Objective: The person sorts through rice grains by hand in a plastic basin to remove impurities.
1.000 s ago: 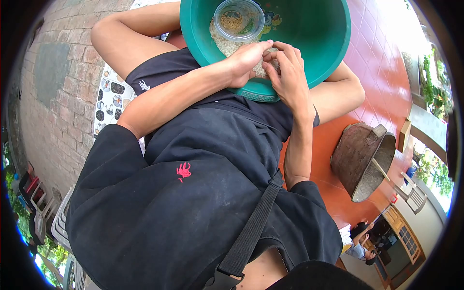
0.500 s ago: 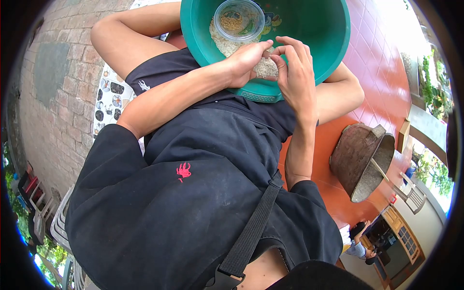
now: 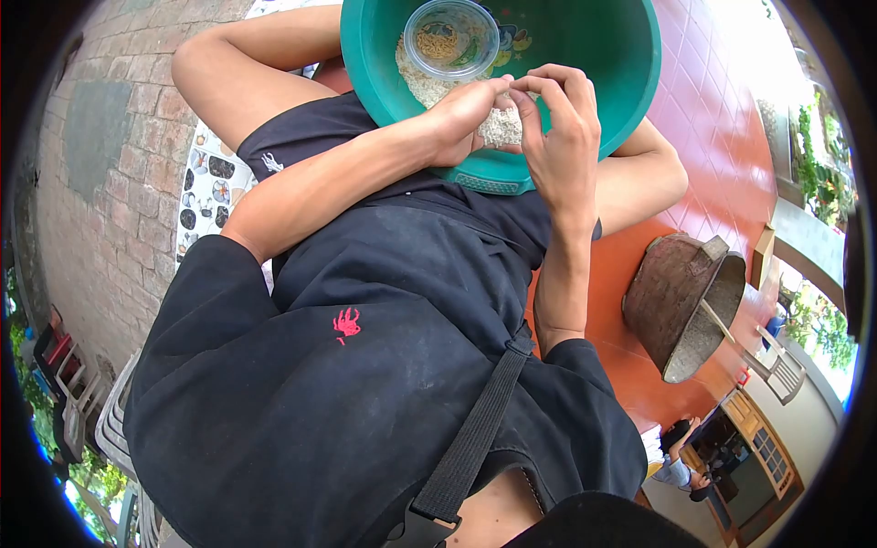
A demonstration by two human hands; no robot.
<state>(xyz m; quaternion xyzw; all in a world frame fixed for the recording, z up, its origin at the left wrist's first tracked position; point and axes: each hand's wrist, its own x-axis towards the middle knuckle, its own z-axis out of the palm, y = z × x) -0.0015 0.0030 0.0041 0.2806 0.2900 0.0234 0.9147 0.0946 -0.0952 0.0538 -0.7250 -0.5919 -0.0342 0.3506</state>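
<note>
My left hand (image 3: 464,117) is cupped over the green basin (image 3: 614,82), a heap of pale rice grains (image 3: 501,130) lying in its palm. Beside it, my right hand (image 3: 562,128) has thumb and forefinger pinched together near the left thumb's tip. Anything in that pinch is too small to make out. Inside the basin a clear plastic tub (image 3: 491,41) with some brownish grains (image 3: 437,41) at its bottom rests by more loose pale grain (image 3: 411,78).
The basin sits against my crossed legs. To the right, a large worn metal pot (image 3: 671,292) with a stick in it stands on red tiles (image 3: 585,320). Brick paving (image 3: 137,183) lies left. Another person (image 3: 681,470) and a chair (image 3: 781,370) are at lower right.
My right hand has shifted slightly up, and its thumb and forefinger have come together by the left thumb. The tub and basin stay put.
</note>
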